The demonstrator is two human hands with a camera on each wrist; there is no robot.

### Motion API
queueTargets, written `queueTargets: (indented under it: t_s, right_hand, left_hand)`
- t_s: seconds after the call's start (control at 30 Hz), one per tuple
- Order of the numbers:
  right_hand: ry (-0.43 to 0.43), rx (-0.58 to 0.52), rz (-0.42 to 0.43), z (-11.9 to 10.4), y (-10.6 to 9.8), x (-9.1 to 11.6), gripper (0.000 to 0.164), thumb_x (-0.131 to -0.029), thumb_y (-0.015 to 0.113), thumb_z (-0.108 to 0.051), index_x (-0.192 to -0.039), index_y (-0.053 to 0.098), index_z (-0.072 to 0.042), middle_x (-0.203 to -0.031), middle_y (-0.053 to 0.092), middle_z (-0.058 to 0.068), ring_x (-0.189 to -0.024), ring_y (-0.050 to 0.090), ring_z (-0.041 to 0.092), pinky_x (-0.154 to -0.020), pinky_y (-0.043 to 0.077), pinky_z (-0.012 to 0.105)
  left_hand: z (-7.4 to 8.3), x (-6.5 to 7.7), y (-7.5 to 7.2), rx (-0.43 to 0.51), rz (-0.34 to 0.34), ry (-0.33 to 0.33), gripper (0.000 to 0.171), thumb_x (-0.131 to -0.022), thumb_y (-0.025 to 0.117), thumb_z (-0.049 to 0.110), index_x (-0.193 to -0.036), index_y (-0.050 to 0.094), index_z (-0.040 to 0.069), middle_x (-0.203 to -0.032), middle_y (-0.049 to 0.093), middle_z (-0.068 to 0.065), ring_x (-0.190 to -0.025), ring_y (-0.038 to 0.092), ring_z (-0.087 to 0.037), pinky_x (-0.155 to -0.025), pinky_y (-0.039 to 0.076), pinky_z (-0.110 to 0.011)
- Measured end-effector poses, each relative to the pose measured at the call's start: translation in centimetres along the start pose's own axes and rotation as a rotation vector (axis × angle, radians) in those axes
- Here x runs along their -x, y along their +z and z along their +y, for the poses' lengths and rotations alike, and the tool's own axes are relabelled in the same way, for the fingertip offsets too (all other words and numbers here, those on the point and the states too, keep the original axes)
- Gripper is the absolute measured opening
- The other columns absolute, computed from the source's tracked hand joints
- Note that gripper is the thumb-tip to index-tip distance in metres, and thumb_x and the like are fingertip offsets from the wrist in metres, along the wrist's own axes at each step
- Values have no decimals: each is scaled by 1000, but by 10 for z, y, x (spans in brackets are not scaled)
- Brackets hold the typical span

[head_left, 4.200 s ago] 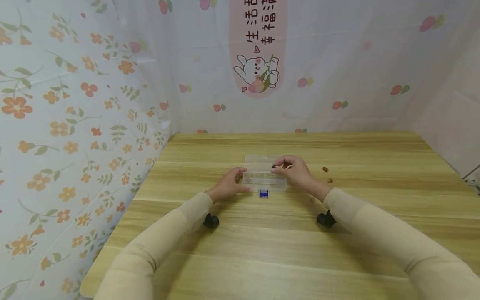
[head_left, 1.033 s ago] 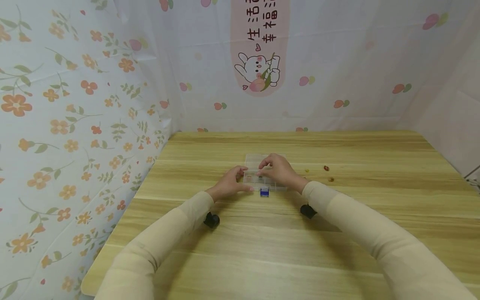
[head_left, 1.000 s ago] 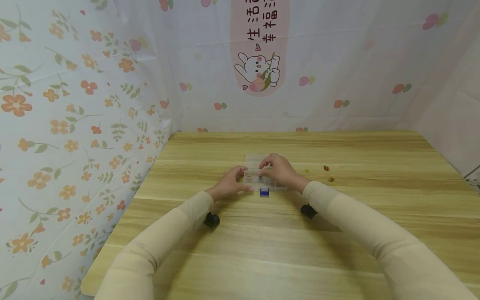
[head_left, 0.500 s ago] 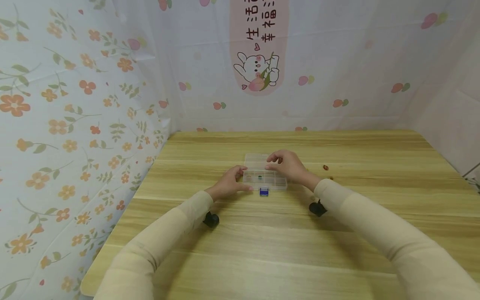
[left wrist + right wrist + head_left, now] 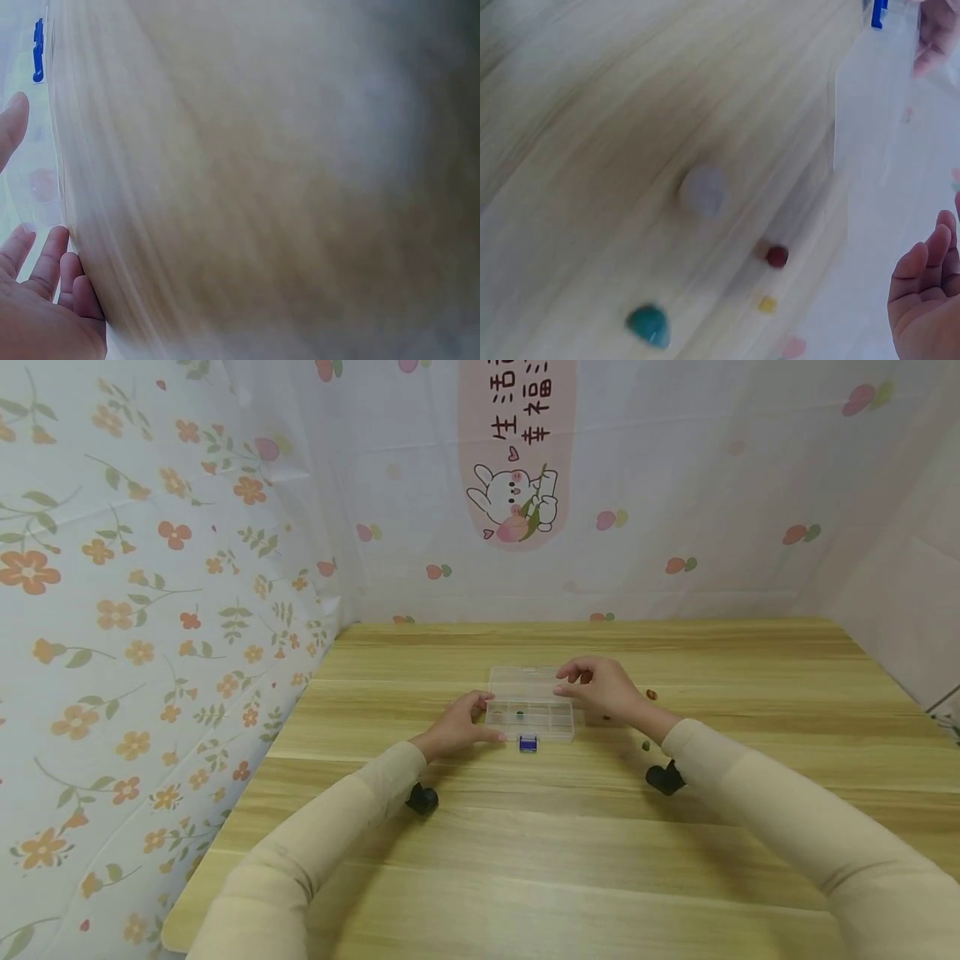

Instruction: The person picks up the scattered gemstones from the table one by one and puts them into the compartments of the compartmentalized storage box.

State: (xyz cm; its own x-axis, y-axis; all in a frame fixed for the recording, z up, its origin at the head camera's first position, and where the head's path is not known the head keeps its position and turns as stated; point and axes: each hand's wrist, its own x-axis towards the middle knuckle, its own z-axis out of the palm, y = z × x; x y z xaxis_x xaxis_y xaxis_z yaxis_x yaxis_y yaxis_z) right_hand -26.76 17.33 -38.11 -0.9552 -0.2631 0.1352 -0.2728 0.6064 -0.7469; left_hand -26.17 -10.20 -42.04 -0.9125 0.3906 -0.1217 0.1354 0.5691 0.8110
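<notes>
A clear plastic compartment box (image 5: 536, 728) lies on the table with its lid (image 5: 517, 681) folded back and its blue latch (image 5: 528, 744) facing me. My left hand (image 5: 459, 727) holds the box's left end, thumb at the front edge and fingers at the back. One compartment has a small green stone (image 5: 520, 715), and a reddish piece (image 5: 498, 712) lies in the leftmost one. My right hand (image 5: 600, 687) hovers just right of the lid, fingers loosely bent with nothing seen between them. Below it, the right wrist view has a teal stone (image 5: 649, 325), a whitish stone (image 5: 703, 190), a dark red stone (image 5: 777, 256) and a yellow one (image 5: 767, 304).
A reddish-brown stone (image 5: 652, 695) lies beyond my right wrist on the wooden table (image 5: 480, 860). Black wrist cameras (image 5: 423, 800) hang under both forearms. A patterned cloth (image 5: 637, 485) rises behind the table's far edge, and a flowered one (image 5: 150, 652) hangs at left.
My right hand has left the box's compartments and moved right, uncovering a green stone in one of them. Earlier it pinched a small dark piece over the lid. The left hand stays put.
</notes>
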Motion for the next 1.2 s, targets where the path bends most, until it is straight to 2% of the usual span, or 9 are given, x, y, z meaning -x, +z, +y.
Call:
queueTargets:
  t_s: [0.63, 0.97, 1.2]
  right_hand:
    - [43, 25, 50, 28, -42, 26, 35, -91, 71, -29, -113, 67, -2, -96, 60, 11, -82, 52, 26, -72, 44, 37]
    - [71, 40, 56, 49, -58, 43, 38, -91, 70, -32, -114, 67, -2, -94, 61, 10, -78, 54, 25, -64, 45, 31]
    - [63, 54, 72, 59, -69, 54, 41, -91, 69, -36, -115, 67, -2, -96, 61, 11, -80, 55, 24, -65, 46, 30]
  left_hand:
    - [-1, 1, 0, 10, -2, 10, 77, -79, 83, 26, -143, 43, 9, -137, 46, -15, -133, 40, -33, -109, 32, -43]
    - [1, 1, 1, 8, 2, 14, 76, -80, 83, 24, -143, 43, 8, -136, 46, -15, -133, 40, -32, -109, 32, -42]
    - [-1, 0, 1, 3, 4, 19, 76, -80, 83, 25, -143, 44, 9, -136, 47, -14, -132, 41, -32, -108, 33, -43]
